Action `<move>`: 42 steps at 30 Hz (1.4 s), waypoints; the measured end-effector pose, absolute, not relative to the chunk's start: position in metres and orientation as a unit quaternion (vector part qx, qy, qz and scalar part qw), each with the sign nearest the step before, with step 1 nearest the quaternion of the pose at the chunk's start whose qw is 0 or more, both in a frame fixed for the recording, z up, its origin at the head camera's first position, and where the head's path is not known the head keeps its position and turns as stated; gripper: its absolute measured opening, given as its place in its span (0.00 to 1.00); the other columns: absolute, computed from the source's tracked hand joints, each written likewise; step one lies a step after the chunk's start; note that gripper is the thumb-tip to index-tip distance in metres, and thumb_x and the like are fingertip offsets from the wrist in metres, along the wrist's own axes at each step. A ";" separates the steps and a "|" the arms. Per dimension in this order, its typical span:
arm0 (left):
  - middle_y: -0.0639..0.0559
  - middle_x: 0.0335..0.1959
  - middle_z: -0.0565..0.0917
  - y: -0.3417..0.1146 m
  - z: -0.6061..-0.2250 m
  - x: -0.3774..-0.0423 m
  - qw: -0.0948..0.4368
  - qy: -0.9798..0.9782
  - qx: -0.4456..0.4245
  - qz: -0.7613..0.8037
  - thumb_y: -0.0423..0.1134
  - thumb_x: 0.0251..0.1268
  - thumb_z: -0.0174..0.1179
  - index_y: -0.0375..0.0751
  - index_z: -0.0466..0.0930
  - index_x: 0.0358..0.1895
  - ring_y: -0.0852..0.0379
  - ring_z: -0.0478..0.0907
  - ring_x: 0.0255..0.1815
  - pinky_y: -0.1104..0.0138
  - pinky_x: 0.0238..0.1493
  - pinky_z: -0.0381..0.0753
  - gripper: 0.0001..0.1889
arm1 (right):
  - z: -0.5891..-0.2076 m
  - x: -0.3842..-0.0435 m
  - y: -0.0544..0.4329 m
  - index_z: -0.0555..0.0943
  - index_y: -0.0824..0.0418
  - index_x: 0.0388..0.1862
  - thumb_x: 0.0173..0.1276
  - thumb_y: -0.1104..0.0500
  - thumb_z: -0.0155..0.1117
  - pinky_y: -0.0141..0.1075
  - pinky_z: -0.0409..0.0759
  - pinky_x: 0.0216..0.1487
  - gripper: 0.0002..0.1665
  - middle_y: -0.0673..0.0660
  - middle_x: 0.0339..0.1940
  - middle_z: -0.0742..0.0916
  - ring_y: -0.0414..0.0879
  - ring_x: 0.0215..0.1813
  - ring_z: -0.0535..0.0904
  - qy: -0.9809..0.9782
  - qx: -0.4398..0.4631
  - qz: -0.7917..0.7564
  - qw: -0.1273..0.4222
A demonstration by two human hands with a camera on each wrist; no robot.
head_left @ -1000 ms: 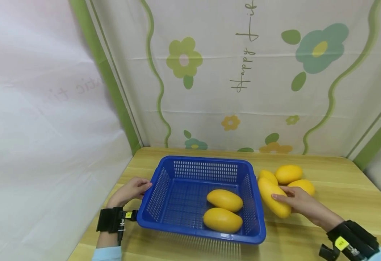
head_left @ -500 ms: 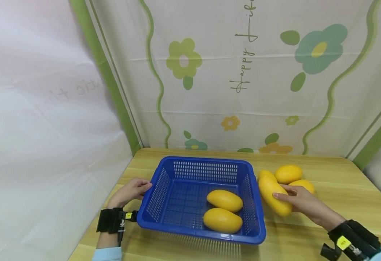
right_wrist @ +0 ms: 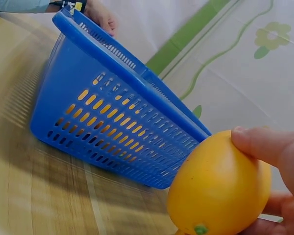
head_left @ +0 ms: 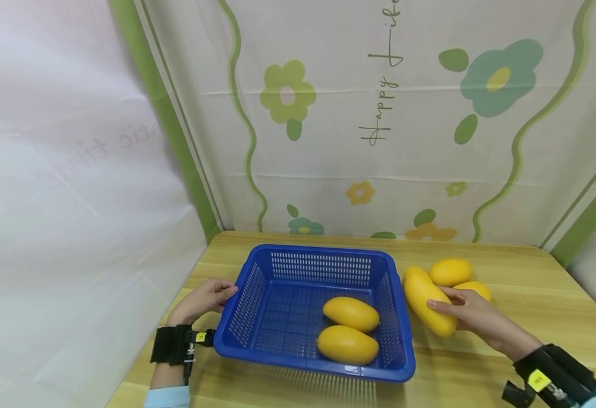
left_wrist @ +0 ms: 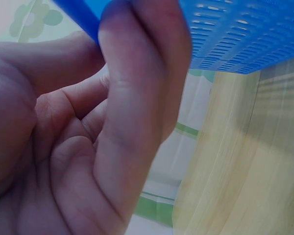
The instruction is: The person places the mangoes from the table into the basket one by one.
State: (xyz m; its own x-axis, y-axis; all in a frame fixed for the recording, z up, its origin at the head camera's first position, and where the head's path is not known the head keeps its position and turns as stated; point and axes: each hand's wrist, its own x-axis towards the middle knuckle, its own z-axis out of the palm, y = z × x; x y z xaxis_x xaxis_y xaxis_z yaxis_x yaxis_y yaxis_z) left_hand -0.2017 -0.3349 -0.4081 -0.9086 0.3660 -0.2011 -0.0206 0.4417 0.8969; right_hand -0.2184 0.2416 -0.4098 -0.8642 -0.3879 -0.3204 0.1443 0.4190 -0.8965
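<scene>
A blue plastic basket with slotted walls is on the wooden table, with two yellow mangoes lying in its right half. At its left side, my left hand pinches the rim between thumb and fingers; the left wrist view shows the blue rim at the fingertips. My right hand grips another mango just outside the basket's right wall, thumb on top. In the right wrist view that mango has its stem end toward the camera. Part of the right hand's fingers is hidden behind it.
Behind the held mango, several more mangoes lie on the table, some partly covered by it and the right hand. A white curtain with printed flowers hangs along the back edge, and another hangs at the left.
The mango in my right hand has shifted very slightly upward in the head view, the hand with it. My left hand and the basket stay where they were.
</scene>
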 end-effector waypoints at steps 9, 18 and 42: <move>0.42 0.38 0.87 -0.337 -0.408 -0.200 0.188 0.827 0.107 0.518 0.40 0.82 0.44 0.24 0.78 0.50 0.52 0.87 0.37 0.58 0.45 0.89 0.19 | -0.406 -0.217 0.238 0.51 0.74 0.78 0.76 0.47 0.57 0.39 0.85 0.50 0.46 0.76 0.74 0.65 0.41 0.54 0.80 0.809 -0.068 -0.531 0.241; 0.42 0.38 0.87 -0.338 -0.409 -0.198 0.185 0.827 0.100 0.522 0.41 0.82 0.45 0.25 0.79 0.49 0.53 0.87 0.37 0.60 0.45 0.89 0.19 | -0.402 -0.217 0.234 0.52 0.72 0.78 0.76 0.47 0.58 0.40 0.84 0.50 0.45 0.75 0.74 0.66 0.42 0.55 0.79 0.812 -0.070 -0.530 0.235; 0.43 0.39 0.88 -0.334 -0.408 -0.202 0.178 0.838 0.104 0.505 0.43 0.81 0.46 0.28 0.80 0.51 0.52 0.87 0.39 0.59 0.46 0.88 0.20 | -0.389 -0.224 0.221 0.54 0.70 0.78 0.77 0.43 0.54 0.39 0.81 0.48 0.45 0.70 0.68 0.74 0.44 0.52 0.78 0.826 -0.066 -0.510 0.232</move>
State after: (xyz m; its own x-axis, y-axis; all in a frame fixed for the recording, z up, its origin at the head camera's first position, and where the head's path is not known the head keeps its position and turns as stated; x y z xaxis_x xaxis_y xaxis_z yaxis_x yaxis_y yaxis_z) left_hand -0.2024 -0.3341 -0.4084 -0.9151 0.3535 -0.1940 -0.0065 0.4682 0.8836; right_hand -0.2239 0.2208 -0.3890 -0.8840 -0.3459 -0.3146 0.1264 0.4709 -0.8731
